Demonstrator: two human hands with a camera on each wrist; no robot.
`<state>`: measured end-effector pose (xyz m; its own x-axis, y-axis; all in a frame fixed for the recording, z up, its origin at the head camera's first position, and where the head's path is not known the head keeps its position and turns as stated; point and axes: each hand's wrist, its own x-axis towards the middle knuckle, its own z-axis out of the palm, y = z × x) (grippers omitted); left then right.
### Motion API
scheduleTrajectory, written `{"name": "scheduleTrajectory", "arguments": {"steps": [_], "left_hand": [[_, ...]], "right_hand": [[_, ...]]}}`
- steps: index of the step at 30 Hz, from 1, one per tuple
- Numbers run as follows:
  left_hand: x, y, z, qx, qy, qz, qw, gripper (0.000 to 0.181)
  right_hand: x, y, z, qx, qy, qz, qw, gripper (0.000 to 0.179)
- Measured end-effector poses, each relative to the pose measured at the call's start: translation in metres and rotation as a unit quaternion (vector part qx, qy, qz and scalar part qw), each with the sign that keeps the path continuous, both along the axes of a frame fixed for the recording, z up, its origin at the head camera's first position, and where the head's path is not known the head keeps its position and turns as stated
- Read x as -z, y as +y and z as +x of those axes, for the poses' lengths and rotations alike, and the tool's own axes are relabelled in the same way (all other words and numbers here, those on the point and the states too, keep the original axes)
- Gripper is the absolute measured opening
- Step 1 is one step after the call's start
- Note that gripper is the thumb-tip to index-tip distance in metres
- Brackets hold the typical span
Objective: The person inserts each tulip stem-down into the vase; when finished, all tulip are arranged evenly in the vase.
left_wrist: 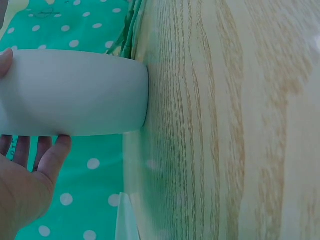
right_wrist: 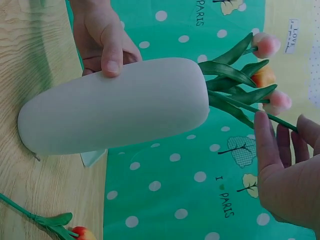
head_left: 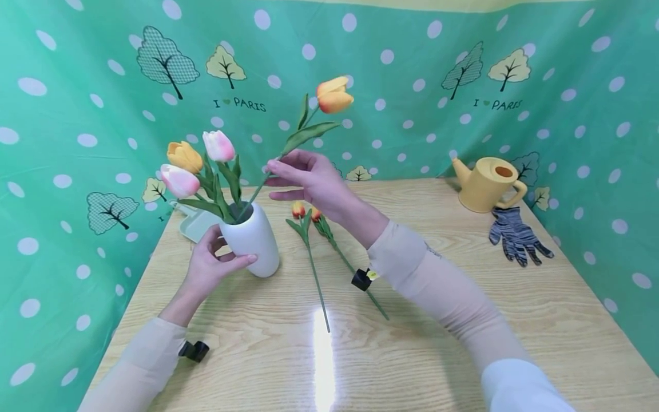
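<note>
A white vase [head_left: 259, 243] stands on the table, slightly tilted, with two pink-and-white tulips [head_left: 218, 146] and a yellow-orange tulip [head_left: 184, 157] in it. Curled about the vase's side, the left hand [head_left: 213, 260] grips it below the rim; in the left wrist view its thumb and fingers lie on opposite sides of the vase [left_wrist: 85, 95]. The right hand [head_left: 321, 183] pinches the stem of another yellow-orange tulip [head_left: 334, 95]. That stem's lower end is inside the vase mouth, hidden by the wall. The right wrist view shows the right hand [right_wrist: 287, 175] beside the leaves.
Two orange-red tulips [head_left: 298, 210] with long stems lie on the table [head_left: 412, 366], right of the vase. A yellow watering can [head_left: 486, 186] and a grey knitted glove [head_left: 516, 236] are at the far right. Behind the vase, a pale dustpan [head_left: 198, 224] lies by the polka-dot curtain [head_left: 412, 57].
</note>
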<state>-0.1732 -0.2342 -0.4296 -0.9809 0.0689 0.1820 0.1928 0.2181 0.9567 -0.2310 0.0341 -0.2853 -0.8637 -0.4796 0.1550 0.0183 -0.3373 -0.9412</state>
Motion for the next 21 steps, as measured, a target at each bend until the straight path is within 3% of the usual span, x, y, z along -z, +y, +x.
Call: {"name": "scheduleTrajectory", "arguments": {"steps": [6,21], "left_hand": [[0.0,0.0,0.0,0.001,-0.001,0.0,1.0,0.075],[-0.001,0.001,0.001,0.004,0.002,-0.005,1.0,0.078]], "right_hand": [[0.005,-0.01,0.0,0.001,0.0,0.051,0.9987,0.024],[0.02,-0.039,0.0,0.009,-0.048,0.048,0.9977,0.03]]}}
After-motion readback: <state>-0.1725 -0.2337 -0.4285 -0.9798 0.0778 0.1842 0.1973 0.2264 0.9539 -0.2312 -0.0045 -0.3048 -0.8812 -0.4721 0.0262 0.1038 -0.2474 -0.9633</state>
